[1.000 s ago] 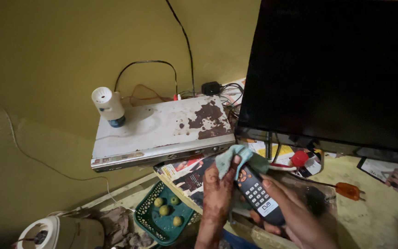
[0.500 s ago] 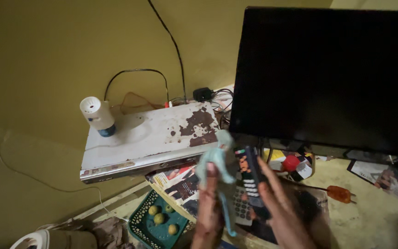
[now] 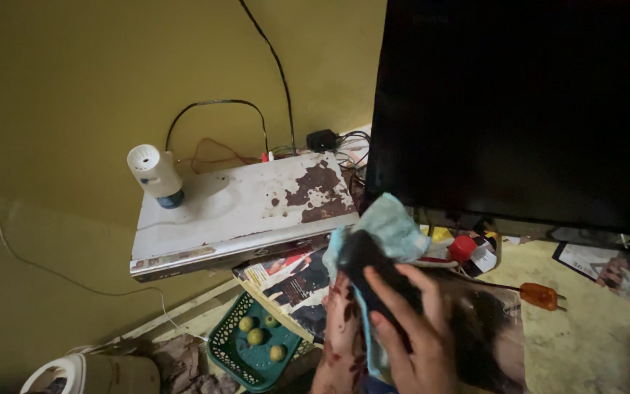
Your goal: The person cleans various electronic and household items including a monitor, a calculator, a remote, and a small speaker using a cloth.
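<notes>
My right hand (image 3: 413, 332) grips a black remote control (image 3: 375, 271), now turned with its plain back facing up. My left hand (image 3: 342, 328), patterned with dark henna, holds a light blue cloth (image 3: 395, 228) that is draped over and under the remote's top end. Both hands are low in the middle of the view, just in front of the rusty white player box (image 3: 242, 208) and below the black television screen (image 3: 526, 109).
A white bottle (image 3: 154, 175) stands on the player box. Magazines (image 3: 293, 281) lie under it. A green basket (image 3: 253, 343) with small green fruits sits lower left. An orange-handled screwdriver (image 3: 537, 295) and a red cap (image 3: 463, 248) lie at right. Cables run up the yellow wall.
The remote has been flipped from keypad side up to its back. The cloth, lifted off it half a second ago, now wraps its top end.
</notes>
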